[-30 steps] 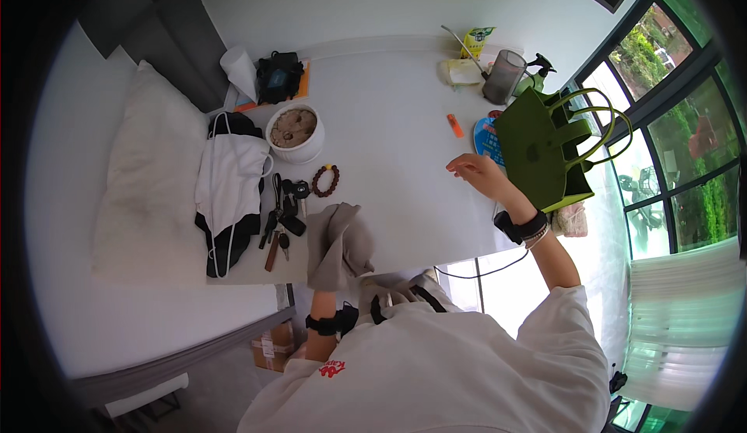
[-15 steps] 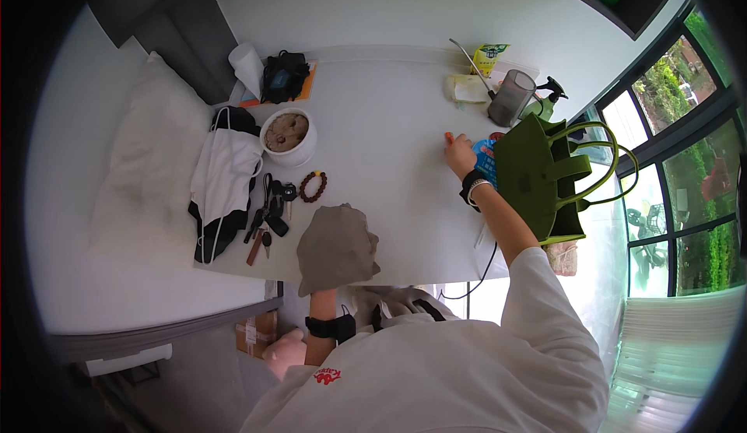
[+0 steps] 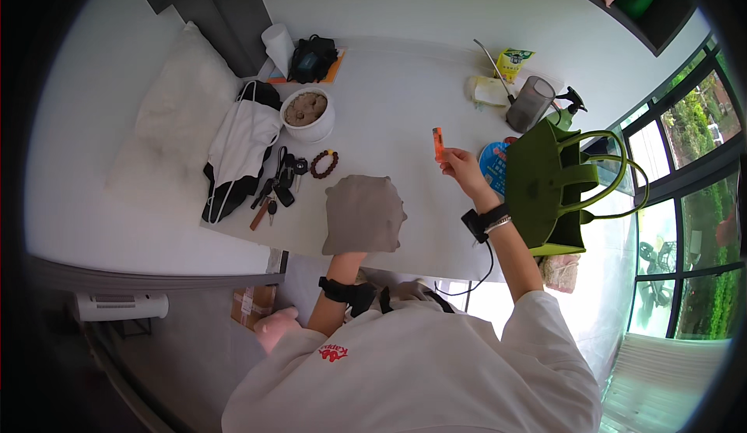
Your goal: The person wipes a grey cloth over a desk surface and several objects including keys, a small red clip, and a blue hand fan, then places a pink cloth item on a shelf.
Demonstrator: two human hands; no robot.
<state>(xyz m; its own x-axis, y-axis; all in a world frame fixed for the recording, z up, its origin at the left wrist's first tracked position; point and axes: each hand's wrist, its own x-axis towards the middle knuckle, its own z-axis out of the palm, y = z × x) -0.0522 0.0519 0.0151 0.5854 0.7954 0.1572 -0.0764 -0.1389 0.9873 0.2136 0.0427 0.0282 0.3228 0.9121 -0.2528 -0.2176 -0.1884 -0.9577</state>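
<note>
In my right hand (image 3: 463, 170) is a small orange stick-shaped thing (image 3: 438, 145), pinched between thumb and fingers and raised over the table, left of a green handbag (image 3: 548, 192). A round blue piece (image 3: 492, 167) lies between that hand and the bag. A soft grey cloth (image 3: 364, 215), perhaps a pouch, covers my left hand near the table's front edge. Only the wrist, with its black strap (image 3: 346, 293), shows below the cloth, so the left fingers are hidden.
At the left are a white pot (image 3: 308, 116), a bead bracelet (image 3: 324, 164), keys (image 3: 272, 206) and a white drawstring bag (image 3: 240, 141). A grey watering can (image 3: 531, 104), a spray bottle (image 3: 570, 106) and a yellow packet (image 3: 513, 64) stand at the back right.
My right hand has come left and nearer, away from beside the handbag, bringing the orange thing fully into sight. The cloth over my left hand has moved right and slightly up. The view has shifted.
</note>
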